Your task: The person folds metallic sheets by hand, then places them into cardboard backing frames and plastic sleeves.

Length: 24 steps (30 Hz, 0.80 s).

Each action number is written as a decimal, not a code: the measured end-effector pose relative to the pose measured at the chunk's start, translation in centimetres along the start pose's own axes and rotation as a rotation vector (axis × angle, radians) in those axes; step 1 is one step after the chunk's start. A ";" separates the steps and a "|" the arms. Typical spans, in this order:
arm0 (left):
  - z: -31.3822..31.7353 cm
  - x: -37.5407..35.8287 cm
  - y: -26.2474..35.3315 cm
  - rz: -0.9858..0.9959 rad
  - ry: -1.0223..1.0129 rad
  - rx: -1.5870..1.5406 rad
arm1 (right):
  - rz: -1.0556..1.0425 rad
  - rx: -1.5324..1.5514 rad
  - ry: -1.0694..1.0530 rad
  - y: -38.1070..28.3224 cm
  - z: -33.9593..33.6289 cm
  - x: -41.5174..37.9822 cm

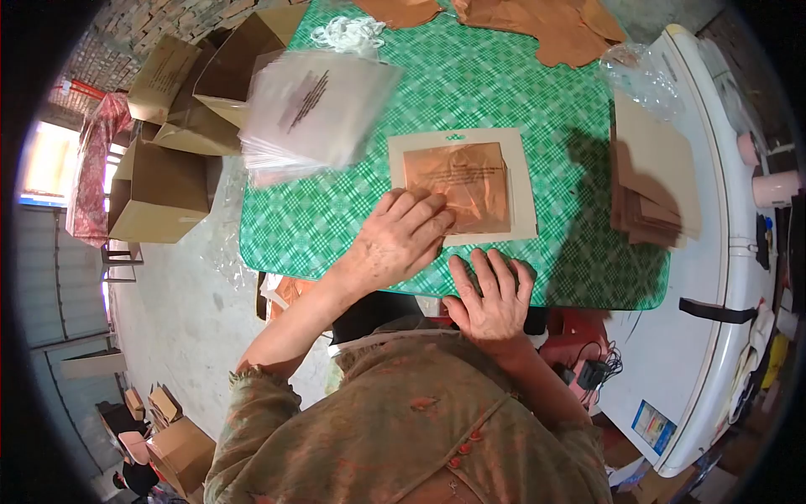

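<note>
One packet (457, 186) lies in front of us on the green checked tablecloth (520, 84): a copper-brown sheet in a clear sleeve, resting on a cream backing card (520, 181) with a hang-slot at its far edge. Our left hand (401, 235) sits on the packet's near left corner, fingers loosely curled and pressing down; it grips nothing that we can see. Our right hand (491, 294) lies flat at the table's near edge, just short of the card, fingers spread and empty.

Judged progress: the sheet looks seated in its sleeve and roughly centred on the card, so this unit appears close to assembled; whether the sleeve is sealed we cannot tell, the glare over the film hides it.

Supplies noted: a stack of clear bags (315, 109) to the far left, still thick. A stack of brown cards (655, 181) to the right, well apart from the hands. Loose brown pieces (546, 25) at the far edge. Open cardboard boxes (159, 189) on the floor to the left.

With both stacks so deep, we judge most of the batch remains.
</note>
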<state>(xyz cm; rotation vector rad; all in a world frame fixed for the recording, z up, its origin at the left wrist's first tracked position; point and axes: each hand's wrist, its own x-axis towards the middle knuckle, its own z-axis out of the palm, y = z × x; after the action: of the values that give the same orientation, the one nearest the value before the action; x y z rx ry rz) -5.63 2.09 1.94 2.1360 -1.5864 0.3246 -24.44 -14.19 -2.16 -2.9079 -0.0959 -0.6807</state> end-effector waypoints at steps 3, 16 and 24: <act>-0.1 -0.5 -0.2 -0.048 0.011 -0.023 | -0.011 0.006 0.014 -0.1 -0.3 0.3; -0.7 1.1 0.5 -0.046 -0.034 -0.110 | -0.007 0.001 -0.002 0.1 0.0 0.0; 2.8 5.3 -1.9 -0.061 -0.066 -0.050 | -0.012 0.042 0.038 0.0 -0.2 0.3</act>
<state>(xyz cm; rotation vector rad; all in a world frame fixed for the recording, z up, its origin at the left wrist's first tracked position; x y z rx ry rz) -2.40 -3.32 1.49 2.1724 -1.5458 0.1948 -24.24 -14.20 -1.81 -2.8557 -0.1215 -0.7259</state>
